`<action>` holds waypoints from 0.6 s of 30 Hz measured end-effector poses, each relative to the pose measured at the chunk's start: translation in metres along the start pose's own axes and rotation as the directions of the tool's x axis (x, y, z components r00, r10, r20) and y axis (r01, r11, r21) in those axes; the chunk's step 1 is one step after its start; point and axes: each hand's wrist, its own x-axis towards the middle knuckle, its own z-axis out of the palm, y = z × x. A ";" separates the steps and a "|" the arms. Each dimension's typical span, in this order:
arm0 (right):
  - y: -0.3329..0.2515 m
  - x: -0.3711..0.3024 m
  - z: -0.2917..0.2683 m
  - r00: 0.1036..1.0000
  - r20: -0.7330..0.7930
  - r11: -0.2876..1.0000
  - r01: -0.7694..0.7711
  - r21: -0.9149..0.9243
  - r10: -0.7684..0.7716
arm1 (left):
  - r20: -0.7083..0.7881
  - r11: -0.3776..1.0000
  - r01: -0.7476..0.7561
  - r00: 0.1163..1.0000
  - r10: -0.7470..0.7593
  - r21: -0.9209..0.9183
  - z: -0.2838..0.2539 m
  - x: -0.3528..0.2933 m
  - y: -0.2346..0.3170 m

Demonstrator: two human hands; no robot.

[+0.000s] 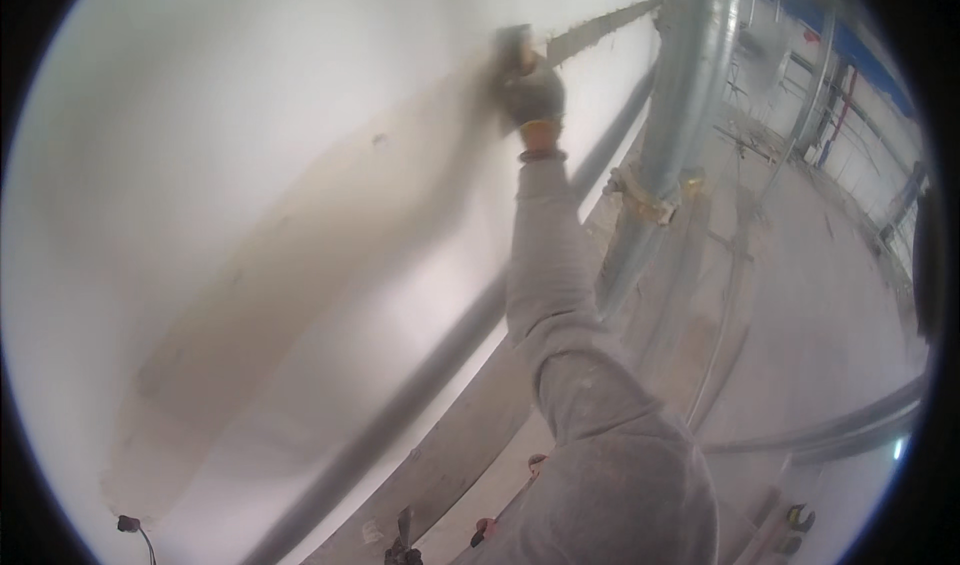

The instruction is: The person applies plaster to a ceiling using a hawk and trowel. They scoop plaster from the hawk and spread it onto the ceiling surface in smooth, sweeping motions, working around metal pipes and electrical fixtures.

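Observation:
My right hand (533, 97), in a grey glove with a yellowish cuff, is stretched far up against a white wall (300, 75). Its fingers are closed on a dark, flat-ended hand tool (514, 41), blurred and pressed at the wall surface. Just right of the hand runs a rough, greyish groove (605, 31) in the wall. A broad beige smoothed band (250, 295) slants from the hand toward the lower left. My left hand does not show.
A grey pipe (400, 400) runs slantwise along the wall's foot. A thick metal pole (690, 75) rises right of my arm above planks (470, 445). A cable end (128, 524) pokes from the wall at lower left. Scaffold tubes (815, 85) stand at far right.

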 end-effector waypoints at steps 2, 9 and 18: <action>-0.038 -0.040 0.002 1.000 0.020 0.998 0.008 -0.064 -0.007 | 0.029 0.995 -0.086 0.996 0.085 0.057 -0.014 0.002 0.011; -0.180 -0.207 0.004 0.990 -0.022 0.974 0.140 0.180 -0.139 | 0.193 0.986 -0.005 0.981 -0.028 0.168 -0.091 0.014 0.077; -0.350 -0.427 -0.004 0.950 0.204 0.971 0.221 0.094 -0.236 | 0.033 0.948 -0.156 0.988 0.153 0.276 -0.116 -0.067 -0.004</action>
